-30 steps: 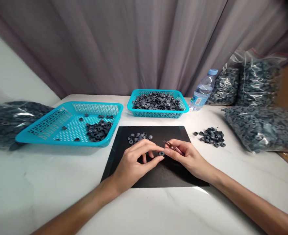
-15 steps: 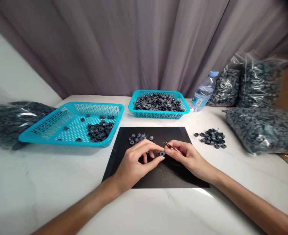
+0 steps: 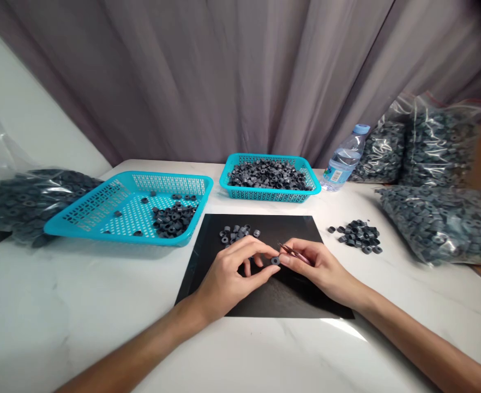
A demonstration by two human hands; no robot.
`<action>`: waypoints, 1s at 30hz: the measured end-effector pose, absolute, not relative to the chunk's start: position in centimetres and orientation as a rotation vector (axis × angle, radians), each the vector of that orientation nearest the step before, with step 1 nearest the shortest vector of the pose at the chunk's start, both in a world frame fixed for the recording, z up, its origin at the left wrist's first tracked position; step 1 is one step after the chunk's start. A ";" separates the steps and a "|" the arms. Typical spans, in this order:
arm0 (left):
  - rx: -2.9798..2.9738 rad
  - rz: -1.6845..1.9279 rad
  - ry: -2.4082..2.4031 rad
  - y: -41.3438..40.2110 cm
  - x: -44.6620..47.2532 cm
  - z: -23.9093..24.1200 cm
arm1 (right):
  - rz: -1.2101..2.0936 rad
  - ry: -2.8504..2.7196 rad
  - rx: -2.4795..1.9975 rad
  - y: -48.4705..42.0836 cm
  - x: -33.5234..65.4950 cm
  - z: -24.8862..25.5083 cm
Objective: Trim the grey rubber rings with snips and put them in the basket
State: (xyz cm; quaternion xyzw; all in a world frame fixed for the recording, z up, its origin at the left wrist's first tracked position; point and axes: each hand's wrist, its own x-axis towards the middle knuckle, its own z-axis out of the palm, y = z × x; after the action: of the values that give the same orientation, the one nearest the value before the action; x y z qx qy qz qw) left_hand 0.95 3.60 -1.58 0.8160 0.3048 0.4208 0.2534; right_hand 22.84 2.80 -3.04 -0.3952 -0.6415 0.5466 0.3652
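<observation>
Black mat lies bare toward its near edge below both hands. One grey ring is pinched between left hand fingertips, above the mat; tweezers are gripped by the right hand, just beside it.

White table bears mat, baskets, perhaps bags.

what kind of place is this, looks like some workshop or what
Probably a small hand-sorting or inspection bench for parts. The left hand pinches one grey ring over a black mat, the right hand holds tweezers, and baskets and clear bags hold many more rings.
</observation>
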 end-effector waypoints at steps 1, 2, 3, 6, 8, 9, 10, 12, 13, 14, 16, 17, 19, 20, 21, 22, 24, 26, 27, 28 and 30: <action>2.218 1.140 0.830 3.6 1.0 -1.6 | 1.404 -1.651 -1.018 2.8 22.8 -3.0; 2.218 1.136 0.832 3.6 1.0 -1.6 | 1.401 -1.653 -1.019 2.7 22.9 -3.0; 2.215 1.134 0.834 3.6 1.0 -1.6 | 1.395 -1.655 -1.021 2.7 22.9 -3.0; 2.208 1.136 0.825 3.5 1.0 -1.6 | 1.386 -1.660 -1.036 2.7 22.9 -3.0; 2.205 1.138 0.815 3.4 1.0 -1.7 | 1.397 -1.659 -1.044 2.7 22.9 -3.0; 2.203 1.138 0.813 3.4 1.0 -1.7 | 1.406 -1.658 -1.046 2.7 22.9 -3.0; 2.200 1.140 0.816 3.3 1.0 -1.7 | 1.415 -1.658 -1.047 2.6 22.9 -3.0; 2.193 1.147 0.820 3.2 1.1 -1.7 | 1.422 -1.658 -1.048 2.6 22.9 -3.0; 2.187 1.148 0.823 3.2 1.1 -1.7 | 1.420 -1.658 -1.049 2.6 22.9 -3.0; 2.178 1.144 0.827 3.2 1.1 -1.7 | 1.414 -1.658 -1.050 2.5 22.9 -3.0; 2.153 1.123 0.841 3.2 1.1 -1.6 | 1.399 -1.657 -1.050 2.5 22.8 -3.0; 2.137 1.105 0.853 3.2 1.1 -1.6 | 1.394 -1.658 -1.047 2.5 22.8 -3.0; 2.098 1.075 0.883 3.2 1.0 -1.5 | 1.393 -1.663 -1.039 2.5 22.8 -2.9; 2.080 1.062 0.897 3.3 1.0 -1.5 | 1.395 -1.664 -1.037 2.5 22.8 -2.9; 2.063 1.051 0.908 3.3 1.0 -1.5 | 1.398 -1.664 -1.036 2.5 22.7 -2.8; 2.051 1.045 0.915 3.3 1.0 -1.4 | 1.400 -1.663 -1.037 2.5 22.7 -2.8; 2.045 1.038 0.913 3.4 1.0 -1.3 | 1.397 -1.661 -1.043 2.5 22.7 -2.7; 2.044 1.046 0.904 3.4 1.1 -1.2 | 1.387 -1.665 -1.049 2.6 22.7 -2.8; 2.039 1.054 0.901 3.4 1.1 -1.1 | 1.382 -1.670 -1.051 2.6 22.7 -2.8; 2.030 1.063 0.904 3.4 1.2 -1.1 | 1.378 -1.676 -1.053 2.7 22.7 -2.8; 2.008 1.074 0.919 3.4 1.2 -1.1 | 1.372 -1.684 -1.053 2.7 22.8 -3.0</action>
State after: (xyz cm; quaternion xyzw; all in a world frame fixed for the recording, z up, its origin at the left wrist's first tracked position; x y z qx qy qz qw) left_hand 1.20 3.43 -1.10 0.7701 0.3523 0.4121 0.3362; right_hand 22.78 2.71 -2.96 -0.4078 -0.6520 0.5310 0.3558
